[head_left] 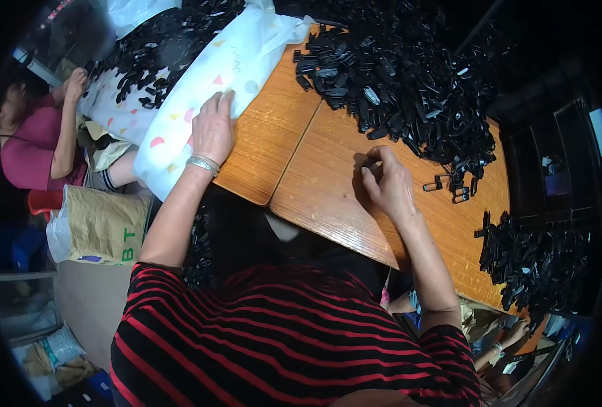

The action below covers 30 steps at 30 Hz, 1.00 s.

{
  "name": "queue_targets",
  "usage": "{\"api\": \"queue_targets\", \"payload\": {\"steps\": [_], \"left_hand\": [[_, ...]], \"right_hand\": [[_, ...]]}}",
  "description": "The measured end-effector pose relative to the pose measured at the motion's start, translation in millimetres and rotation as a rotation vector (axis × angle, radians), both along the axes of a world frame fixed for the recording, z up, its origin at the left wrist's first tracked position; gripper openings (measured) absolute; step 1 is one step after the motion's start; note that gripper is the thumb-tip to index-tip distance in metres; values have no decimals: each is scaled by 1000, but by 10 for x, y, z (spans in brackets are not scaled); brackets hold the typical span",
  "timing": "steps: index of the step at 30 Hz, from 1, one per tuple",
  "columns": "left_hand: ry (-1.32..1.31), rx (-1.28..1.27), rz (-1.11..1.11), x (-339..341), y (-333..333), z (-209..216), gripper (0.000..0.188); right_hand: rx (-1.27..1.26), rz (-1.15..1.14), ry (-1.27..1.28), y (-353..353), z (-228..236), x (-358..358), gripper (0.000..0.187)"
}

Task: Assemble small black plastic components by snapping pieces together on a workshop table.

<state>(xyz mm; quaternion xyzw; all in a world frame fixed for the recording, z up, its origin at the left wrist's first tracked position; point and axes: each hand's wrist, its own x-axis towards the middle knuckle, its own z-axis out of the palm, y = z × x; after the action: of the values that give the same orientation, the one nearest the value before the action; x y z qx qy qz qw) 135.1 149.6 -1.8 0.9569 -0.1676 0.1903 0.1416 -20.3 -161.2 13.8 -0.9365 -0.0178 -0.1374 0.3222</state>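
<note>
1. Resting on the patterned white plastic sheet [260,47], our left hand [213,129] lies palm down, fingers extended and close together; a silver bracelet [204,163] circles the wrist.
2. We mark the sheet at far left of the wooden table [335,176], lying over its left edge.
3. Our right hand [386,180] is above the bare wood, right of the table's seam, fingers loosely curled, thumb apart from the index finger; contact with the wood, we cannot tell.
4. Just beyond it we have the big heap of black plastic parts [396,74], far right; a few loose pieces lie at its near edge.
5. We log a second black heap [531,264] at the right edge, and scattered black parts [155,64] left of the sheet.
6. At left we see a co-worker in a pink top [26,156], hands raised, near a brown paper bag [104,224].
7. Near right, another person's hand [516,334].
</note>
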Motion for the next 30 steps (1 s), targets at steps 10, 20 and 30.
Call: {"api": "queue_targets", "payload": {"steps": [10,20,30], "left_hand": [[-62,160,142,303,423,-42,36],[-171,131,67,-284,-79,173,58],[88,-378,-183,567,-1401,-63,53]], "right_hand": [[59,-21,24,35,-41,35,26],[-40,3,-26,-79,-100,-64,20],[-71,-54,-148,68,-200,-124,17]]}}
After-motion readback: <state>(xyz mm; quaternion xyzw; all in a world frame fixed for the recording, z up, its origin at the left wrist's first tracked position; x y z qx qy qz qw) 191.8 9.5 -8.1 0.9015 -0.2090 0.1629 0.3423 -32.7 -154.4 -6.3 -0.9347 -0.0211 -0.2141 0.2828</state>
